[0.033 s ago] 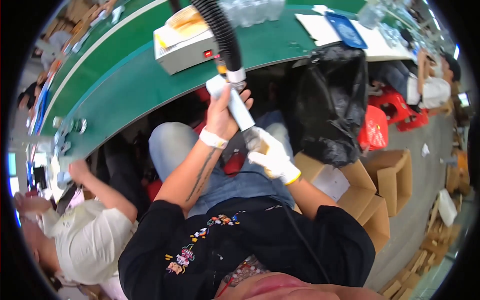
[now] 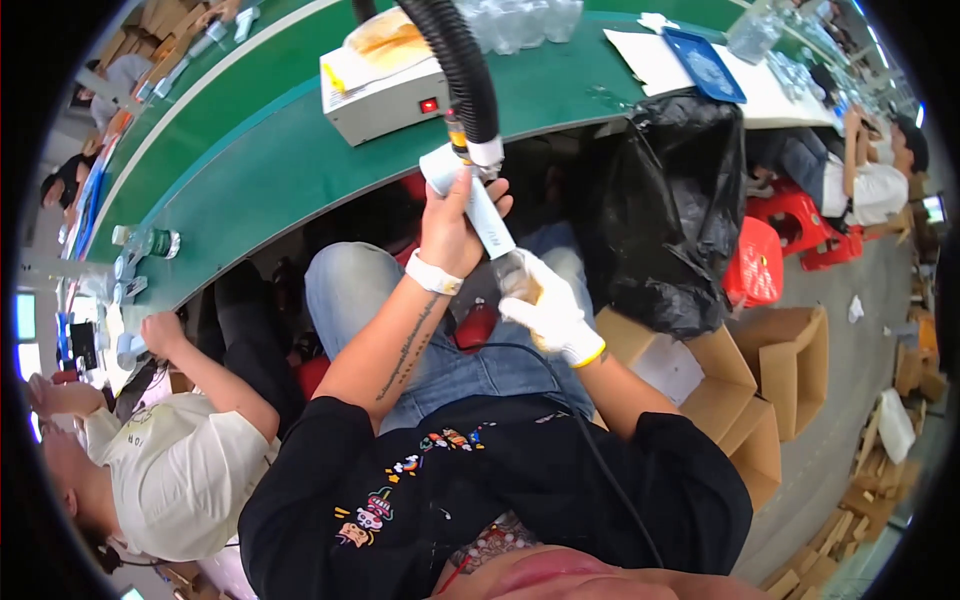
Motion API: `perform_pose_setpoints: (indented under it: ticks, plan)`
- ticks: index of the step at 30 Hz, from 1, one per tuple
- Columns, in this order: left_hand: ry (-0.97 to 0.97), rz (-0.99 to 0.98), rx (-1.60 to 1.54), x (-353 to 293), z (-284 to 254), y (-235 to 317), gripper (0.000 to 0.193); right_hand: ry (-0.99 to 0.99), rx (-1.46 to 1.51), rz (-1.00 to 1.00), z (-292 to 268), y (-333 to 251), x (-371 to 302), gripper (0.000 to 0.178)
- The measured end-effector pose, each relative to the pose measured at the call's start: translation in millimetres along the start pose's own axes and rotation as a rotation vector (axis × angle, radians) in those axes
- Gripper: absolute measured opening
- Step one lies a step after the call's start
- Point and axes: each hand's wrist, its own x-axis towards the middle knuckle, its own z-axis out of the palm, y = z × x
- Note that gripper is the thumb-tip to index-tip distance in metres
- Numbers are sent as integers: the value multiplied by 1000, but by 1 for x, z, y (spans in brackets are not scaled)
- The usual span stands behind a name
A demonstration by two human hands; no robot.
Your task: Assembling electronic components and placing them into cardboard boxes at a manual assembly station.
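Observation:
My left hand [image 2: 452, 232], bare with a white wristband, is wrapped round a pale blue-white device [image 2: 488, 222] with a rounded head and a straight handle. The device is tilted, its head up and to the left. Just above it hangs the white end [image 2: 486, 152] of a black corrugated hose [image 2: 462, 70]; whether they touch, I cannot tell. My right hand [image 2: 552, 318], in a white glove, is closed round a see-through greyish piece [image 2: 514, 276] at the handle's lower end. Its fingers partly hide that piece.
A grey box [image 2: 385, 105] with a lit red switch stands on the green table [image 2: 270, 190]. To the right are a black plastic bag [image 2: 675, 220], open cartons [image 2: 790, 365] and red stools [image 2: 753, 262]. A co-worker's arm [image 2: 215, 375] is close on the left.
The whole view has shifted slightly, with the table and its things now a little farther right. Both hands keep their hold on the device and its end piece.

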Motion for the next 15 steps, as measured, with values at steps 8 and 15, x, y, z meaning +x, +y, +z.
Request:
perform_pose_setpoints:
  ticks: [8, 15]
  plan:
    - [15, 235, 432, -1, -5, 22, 51, -3, -47, 227, 18, -10, 30, 73]
    - [82, 201, 479, -4, -3, 14, 54, 22, -544, 77, 16, -9, 29, 68]
